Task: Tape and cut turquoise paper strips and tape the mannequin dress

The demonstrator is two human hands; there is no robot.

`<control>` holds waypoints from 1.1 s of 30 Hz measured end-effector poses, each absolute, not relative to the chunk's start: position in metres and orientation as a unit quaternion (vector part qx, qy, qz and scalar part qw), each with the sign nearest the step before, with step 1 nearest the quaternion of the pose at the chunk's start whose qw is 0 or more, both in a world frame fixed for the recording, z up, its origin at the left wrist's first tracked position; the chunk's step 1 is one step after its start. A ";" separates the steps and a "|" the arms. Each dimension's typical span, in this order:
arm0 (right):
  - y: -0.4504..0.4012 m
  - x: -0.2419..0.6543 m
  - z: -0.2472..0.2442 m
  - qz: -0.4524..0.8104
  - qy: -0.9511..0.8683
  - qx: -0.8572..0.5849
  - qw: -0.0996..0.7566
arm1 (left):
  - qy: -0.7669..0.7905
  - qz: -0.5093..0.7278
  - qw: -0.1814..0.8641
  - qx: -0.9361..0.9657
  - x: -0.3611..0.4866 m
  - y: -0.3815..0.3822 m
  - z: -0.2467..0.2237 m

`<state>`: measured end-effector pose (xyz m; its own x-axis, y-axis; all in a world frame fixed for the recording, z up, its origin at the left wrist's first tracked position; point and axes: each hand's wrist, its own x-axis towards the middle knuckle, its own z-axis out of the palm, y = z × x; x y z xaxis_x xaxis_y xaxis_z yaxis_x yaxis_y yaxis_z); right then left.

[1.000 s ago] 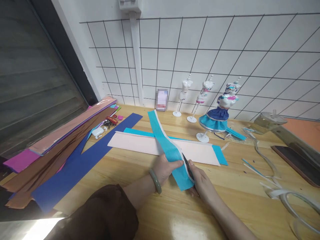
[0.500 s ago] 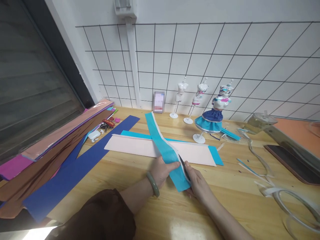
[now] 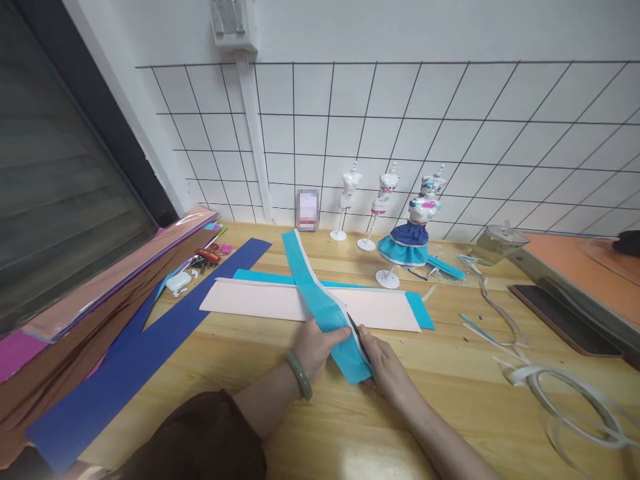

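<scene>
My left hand is closed on a turquoise strip with a white edge, its thumb lying on top. The strip slants from upper left to lower right, held above the table. My right hand is wrapped round dark scissors, whose blade lies along the white edge; the handles are mostly hidden by the fingers. Behind the held strip lies a pale pink strip, with another turquoise strip showing from under it.
A long dark-blue strip and folded brown fabric lie left, near an earbud case. Small mannequins stand at the back, one in a blue ruffled skirt. A phone leans on the wall. White ribbon coils lie right.
The whole view has shifted, so things appear further left and slightly lower. Both hands keep their hold on the strip and scissors, and the blade still lies at the white edge.
</scene>
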<state>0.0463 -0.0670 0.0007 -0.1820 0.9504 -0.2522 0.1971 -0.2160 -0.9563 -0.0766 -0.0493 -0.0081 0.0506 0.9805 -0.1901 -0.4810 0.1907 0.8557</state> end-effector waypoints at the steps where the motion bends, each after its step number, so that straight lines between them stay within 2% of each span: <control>1: -0.067 0.047 0.000 0.560 -0.528 -0.543 0.336 | 0.406 0.556 0.656 0.309 -0.077 -0.049 -0.008; 20: -0.066 0.046 -0.002 0.586 -0.517 -0.527 0.332 | 0.395 0.571 0.669 0.265 -0.083 -0.046 0.004; 33: -0.071 0.049 0.009 0.576 -0.556 -0.529 0.280 | 0.397 0.549 0.682 0.275 -0.085 -0.046 0.008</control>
<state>0.0492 -0.0708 0.0089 -0.2830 0.9114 -0.2986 0.2666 -0.2244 -0.9373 -0.0855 -0.0456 0.0078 0.0809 0.9674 -0.2402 -0.5311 0.2457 0.8109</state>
